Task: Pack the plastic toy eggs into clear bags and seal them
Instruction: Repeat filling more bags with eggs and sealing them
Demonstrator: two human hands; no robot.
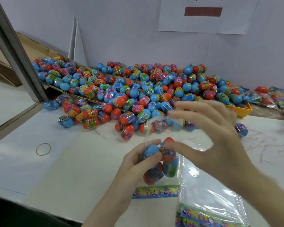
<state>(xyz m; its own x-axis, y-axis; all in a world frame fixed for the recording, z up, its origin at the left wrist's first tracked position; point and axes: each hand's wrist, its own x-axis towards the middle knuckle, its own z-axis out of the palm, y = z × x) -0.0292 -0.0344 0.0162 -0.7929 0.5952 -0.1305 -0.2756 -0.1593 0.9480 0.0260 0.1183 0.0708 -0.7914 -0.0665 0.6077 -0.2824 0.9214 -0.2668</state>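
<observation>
**Bag part-filled, mouth open, not sealed**

Left hand (138,163) holds the clear bag (164,145) just above the surface's near-middle, fingers curled round the eggs in the bag (161,161) through the film. Right hand (208,136) is motion-blurred at the bag mouth, fingers spread; cannot tell whether they pinch the film.

Handling, by judgement: eggs are light, rigid, smooth shells, so they likely roll and slip; cup them through the bag rather than pinching. Film is thin, limp and slick; take it by the mouth edges, both sides, to seal.

Loose egg pile (138,90) fills the surface's far side. Spare bags (208,202) lie at the near right edge, a rubber band (43,149) near the left edge.
</observation>
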